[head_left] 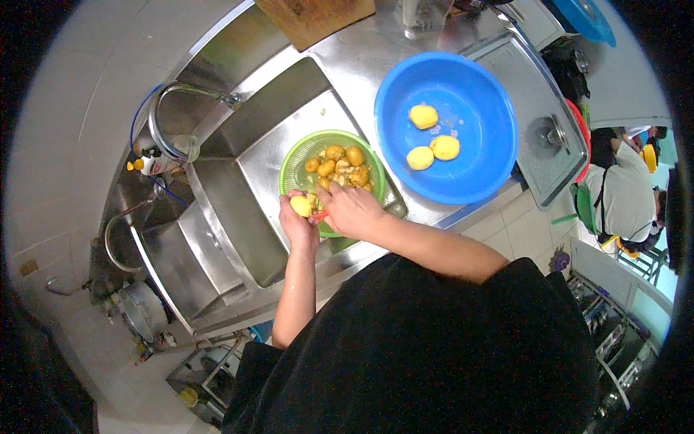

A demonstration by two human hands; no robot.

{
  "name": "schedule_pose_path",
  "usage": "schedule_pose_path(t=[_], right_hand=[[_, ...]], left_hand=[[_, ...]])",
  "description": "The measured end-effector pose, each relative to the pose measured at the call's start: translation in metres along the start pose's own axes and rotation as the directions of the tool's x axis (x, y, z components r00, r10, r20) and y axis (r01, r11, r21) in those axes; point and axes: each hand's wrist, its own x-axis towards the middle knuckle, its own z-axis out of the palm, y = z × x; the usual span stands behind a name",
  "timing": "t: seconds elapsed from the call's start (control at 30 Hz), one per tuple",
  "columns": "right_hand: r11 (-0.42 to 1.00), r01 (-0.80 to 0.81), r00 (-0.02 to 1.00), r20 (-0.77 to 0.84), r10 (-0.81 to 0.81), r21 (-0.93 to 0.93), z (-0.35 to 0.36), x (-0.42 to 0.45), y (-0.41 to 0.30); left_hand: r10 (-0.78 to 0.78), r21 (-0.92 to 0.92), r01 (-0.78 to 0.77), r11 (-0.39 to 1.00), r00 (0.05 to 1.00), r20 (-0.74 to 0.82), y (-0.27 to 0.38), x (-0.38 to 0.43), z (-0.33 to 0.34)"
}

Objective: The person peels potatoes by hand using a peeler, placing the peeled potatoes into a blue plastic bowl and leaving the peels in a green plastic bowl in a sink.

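My left hand (299, 223) holds a peeled yellow potato (301, 206) at the near left rim of a green plastic colander (290, 157). In my right hand (349, 209) is a tool with a red handle (321, 215), close against that potato; its working end is hidden. The colander, in the steel sink, holds several unpeeled brown potatoes (355, 155) and scraps of peel (341, 171). To the right, on the steel counter, a blue plastic basin (477, 173) contains three peeled potatoes (423, 116).
A second sink basin (203, 249) and a curved faucet (157, 119) lie left. A wooden board (320, 19) stands at the back. Right of the blue basin is a metal tray (526, 65) with a glass lid (545, 133). Another person (623, 190) sits farther right.
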Motion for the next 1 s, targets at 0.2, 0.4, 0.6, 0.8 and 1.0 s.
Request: schedule_pose_path(t=[0.2,0.4,0.6,0.8,1.0], right_hand=[[1.000,0.011,0.999,0.042,-0.012,0.017,0.008,0.006,-0.001],[0.995,-0.100,0.967,0.236,0.096,0.006,0.016,-0.006,0.004],[0.956,-0.211,0.959,0.232,0.161,0.205,0.008,-0.004,0.012],[0.945,-0.195,0.962,0.239,0.132,0.262,0.007,-0.002,0.012],[0.957,-0.162,0.979,0.163,0.125,0.239,-0.010,0.001,0.011]], left_hand=[[-0.042,-0.096,0.043,0.994,0.999,0.017,-0.008,0.008,-0.008],[-0.113,-0.404,0.136,0.905,0.990,0.079,0.002,0.010,-0.016],[-0.073,-0.417,0.141,0.898,0.982,0.175,0.005,0.008,-0.017],[-0.003,-0.096,0.035,0.995,0.949,0.314,0.003,0.001,-0.019],[0.044,-0.042,-0.028,0.999,0.893,0.448,0.005,-0.001,-0.021]])
